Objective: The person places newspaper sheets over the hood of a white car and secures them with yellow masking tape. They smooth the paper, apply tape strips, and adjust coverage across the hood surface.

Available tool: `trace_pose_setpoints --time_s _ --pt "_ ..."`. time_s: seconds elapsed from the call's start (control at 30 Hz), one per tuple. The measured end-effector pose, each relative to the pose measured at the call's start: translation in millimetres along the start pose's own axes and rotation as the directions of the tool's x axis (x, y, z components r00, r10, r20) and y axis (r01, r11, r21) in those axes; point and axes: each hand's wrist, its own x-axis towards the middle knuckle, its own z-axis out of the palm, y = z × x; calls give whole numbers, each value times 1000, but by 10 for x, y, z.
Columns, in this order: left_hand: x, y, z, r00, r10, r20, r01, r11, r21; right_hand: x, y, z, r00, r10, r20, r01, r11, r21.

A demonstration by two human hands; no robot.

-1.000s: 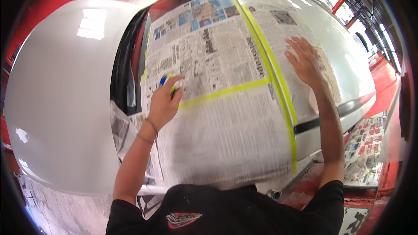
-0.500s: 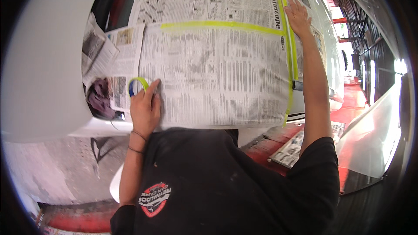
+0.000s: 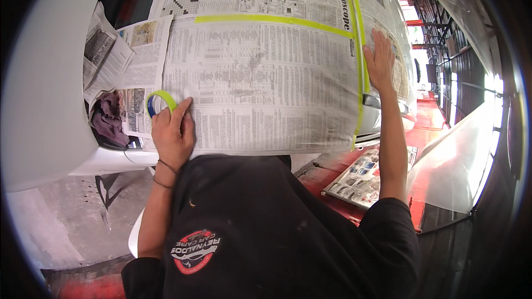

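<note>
Large newspaper sheets cover a white car's side, joined by a crosswise strip of yellow-green masking tape. A longer tape strip runs along their right edge. My left hand grips a roll of the same masking tape at the lower left, its index finger stretched onto the paper. My right hand lies flat, fingers spread, on the paper just right of the long strip. Below that hand, a door handle sticks out uncovered beside the tape.
A crumpled purple cloth sits at left, under loose newspaper pieces. White bodywork curves around the left side. On the red floor at right lies a newspaper-covered panel, near a hanging translucent plastic sheet.
My right hand has slid nearer to me along the right side of the long tape strip. The left hand keeps the tape roll at about the same spot on the paper.
</note>
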Motion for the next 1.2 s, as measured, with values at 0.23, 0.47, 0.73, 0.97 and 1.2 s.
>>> trace_pose_setpoints --time_s 0.23,0.47,0.73,0.97,1.2 --pt "-19 -32 -8 1000 9 -24 -10 999 -47 -758 -157 -337 995 34 90 -33 999 -18" --pt "-29 -35 2 1000 -3 -28 2 998 -65 -1124 -36 -426 982 136 127 -151 982 110" --pt "52 61 -70 997 -68 23 71 988 -139 -1298 -684 -756 984 154 -89 -133 969 209" --pt "377 658 -422 913 -273 303 396 767 -504 -1448 -1981 -836 992 48 -114 12 876 481" --pt "489 1401 -530 808 -13 589 559 332 -760 -1200 -3030 -769 990 -144 13 54 458 887"
